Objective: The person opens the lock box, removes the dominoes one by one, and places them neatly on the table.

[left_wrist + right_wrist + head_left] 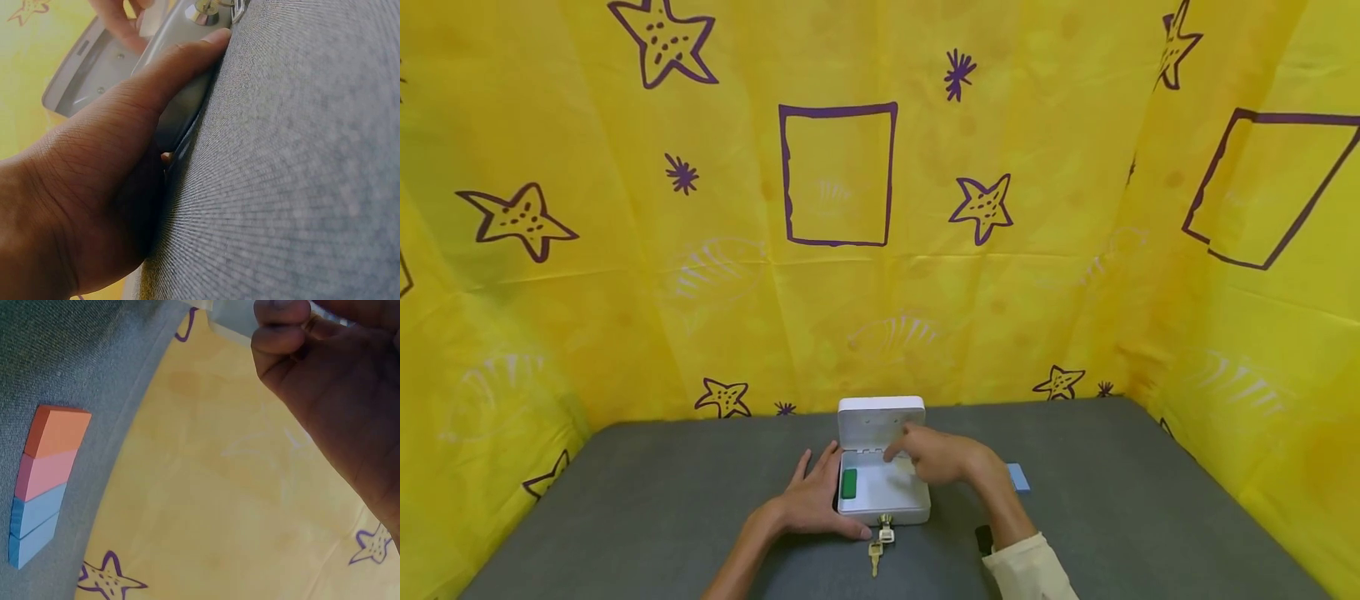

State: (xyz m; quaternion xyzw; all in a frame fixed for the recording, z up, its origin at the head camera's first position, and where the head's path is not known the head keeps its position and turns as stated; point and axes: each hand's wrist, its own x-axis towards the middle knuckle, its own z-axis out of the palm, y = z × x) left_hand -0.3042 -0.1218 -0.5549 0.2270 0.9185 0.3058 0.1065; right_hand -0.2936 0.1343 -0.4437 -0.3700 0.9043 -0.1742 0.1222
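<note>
A white cash box (883, 504) stands on the table with its lid raised. Inside, against the left wall, lies a green block (849, 483). My left hand (811, 502) rests against the box's left side, fingers spread and fairly straight, thumb along the front below the lock (204, 12). Keys (876, 557) hang from that lock. Over the right half of the box is my right hand (942, 454), index finger pointing down inside. A pale, block-like piece (152, 22) shows between its fingers in the left wrist view; its full shape is hidden.
To the right of the box, partly behind the right forearm, a row of blocks lies on the grey table (1150, 517): an orange block (62, 432), a pink block (47, 474) and blue blocks (37, 512). A yellow printed cloth (865, 292) hangs behind and at both sides.
</note>
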